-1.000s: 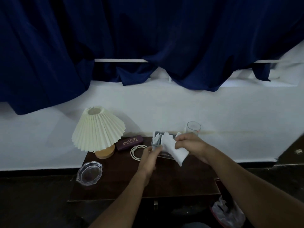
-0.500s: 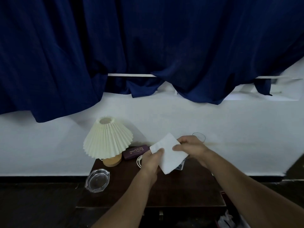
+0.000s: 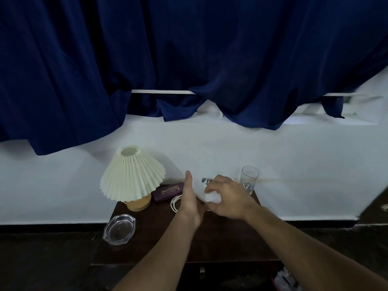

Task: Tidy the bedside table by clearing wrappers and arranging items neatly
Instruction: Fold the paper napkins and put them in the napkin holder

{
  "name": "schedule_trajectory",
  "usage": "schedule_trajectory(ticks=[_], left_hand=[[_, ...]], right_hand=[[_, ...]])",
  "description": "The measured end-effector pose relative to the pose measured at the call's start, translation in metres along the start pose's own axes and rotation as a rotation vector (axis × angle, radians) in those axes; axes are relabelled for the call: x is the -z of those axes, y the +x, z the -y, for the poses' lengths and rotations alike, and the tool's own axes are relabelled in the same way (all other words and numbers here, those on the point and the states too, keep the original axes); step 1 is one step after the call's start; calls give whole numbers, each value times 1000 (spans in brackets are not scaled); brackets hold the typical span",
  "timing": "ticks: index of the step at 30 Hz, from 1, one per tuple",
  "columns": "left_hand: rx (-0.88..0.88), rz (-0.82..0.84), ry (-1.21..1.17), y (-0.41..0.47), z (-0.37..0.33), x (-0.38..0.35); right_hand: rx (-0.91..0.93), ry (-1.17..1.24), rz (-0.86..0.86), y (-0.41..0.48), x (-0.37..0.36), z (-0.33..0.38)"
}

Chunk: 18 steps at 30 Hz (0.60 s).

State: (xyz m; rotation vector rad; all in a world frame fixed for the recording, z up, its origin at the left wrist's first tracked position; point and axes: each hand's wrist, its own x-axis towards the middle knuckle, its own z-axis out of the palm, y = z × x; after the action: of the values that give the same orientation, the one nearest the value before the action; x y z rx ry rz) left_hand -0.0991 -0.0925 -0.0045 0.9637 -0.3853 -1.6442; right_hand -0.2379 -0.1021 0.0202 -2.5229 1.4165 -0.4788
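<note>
Over the dark wooden bedside table (image 3: 220, 244) both hands hold a white tissue (image 3: 212, 196). My left hand (image 3: 190, 198) stands on edge with the thumb up, pressed against the tissue's left side. My right hand (image 3: 227, 198) is curled over the tissue's bunched lower part. A blue-and-silver packet (image 3: 204, 180) peeks out just behind the hands, mostly hidden. A coiled white cable (image 3: 175, 201) lies left of my left hand, beside a maroon glasses case (image 3: 168, 191).
A pleated cream lamp (image 3: 132, 175) stands at the table's back left, a glass ashtray (image 3: 119, 229) at its front left corner, a drinking glass (image 3: 249, 181) at the back right. Dark blue curtains (image 3: 189, 59) hang above. A bag with white litter (image 3: 285, 279) sits lower right.
The tissue was held flat and spread between both hands; now it is bunched under my right hand, with my left hand turned on edge against it. The view has shifted slightly.
</note>
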Motion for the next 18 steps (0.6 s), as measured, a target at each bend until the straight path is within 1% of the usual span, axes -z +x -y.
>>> schedule_trajectory(ticks=[2,4,5,7,8,9,10,11,12,14,16,18], left_hand=[[12,-3,17,4,2,0],[-27,-57,69,13,8,0],[-50,-88,101,16,10,-1],[-86,-99,112,22,14,-4],[-102,-95,97,23,15,-6],[-109,-99,83,25,15,-8],[-110,-102,64,26,16,-10],[-113,-97,50,30,16,-11],[-123,-88,37,33,17,-13],[-138,-82,34,42,20,-14],[-149,-98,66,51,21,-19],[-192,-136,221,58,21,-22]], right_hand=[[-68,122,-51,-1,-2,-4],[-172,284,-94,1,-4,-7],[-249,360,-126,2,-4,-8],[-472,554,-189,4,-1,-10],[-595,731,-186,5,2,-12],[-709,930,-137,6,3,-15],[-797,1080,-66,7,5,-16],[-847,1147,0,8,5,-20],[-874,1162,42,10,3,-23],[-887,1152,24,16,-2,-30],[-879,1188,-50,22,-5,-34],[-850,1197,-168,30,-4,-40]])
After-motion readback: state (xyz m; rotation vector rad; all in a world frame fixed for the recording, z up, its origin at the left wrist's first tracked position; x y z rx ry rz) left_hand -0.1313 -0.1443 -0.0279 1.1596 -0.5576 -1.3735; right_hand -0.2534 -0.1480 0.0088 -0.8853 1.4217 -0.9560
